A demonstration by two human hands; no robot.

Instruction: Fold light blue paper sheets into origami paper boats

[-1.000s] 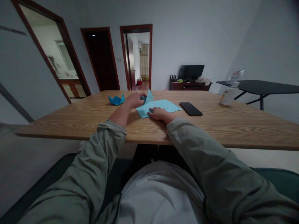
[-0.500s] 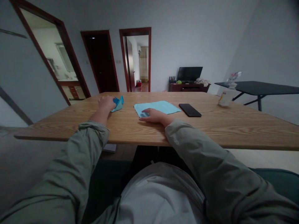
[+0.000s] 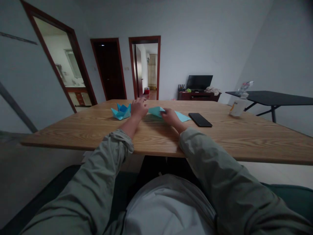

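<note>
A folded blue paper shape [image 3: 121, 112] with pointed corners stands on the table at the left. Just to its right is my left hand [image 3: 140, 108], palm down with its fingers stretched out and nothing visible in them. My right hand [image 3: 170, 117] pinches the near edge of a light blue sheet of paper [image 3: 182, 117]. That edge is lifted and bent up off the wood, while the sheet's right corner still lies flat. Part of the sheet is hidden behind my right hand.
On the wooden table [image 3: 97, 133], a black phone [image 3: 200, 119] lies right of the sheet. Farther right stands a white plastic container [image 3: 238, 106]. Behind are a black table [image 3: 274, 98] and a TV [image 3: 200, 82] on a low cabinet.
My left hand has let go of the folded paper shape and moved right, towards the sheet. My right hand has gone from lying on the sheet to lifting its near edge.
</note>
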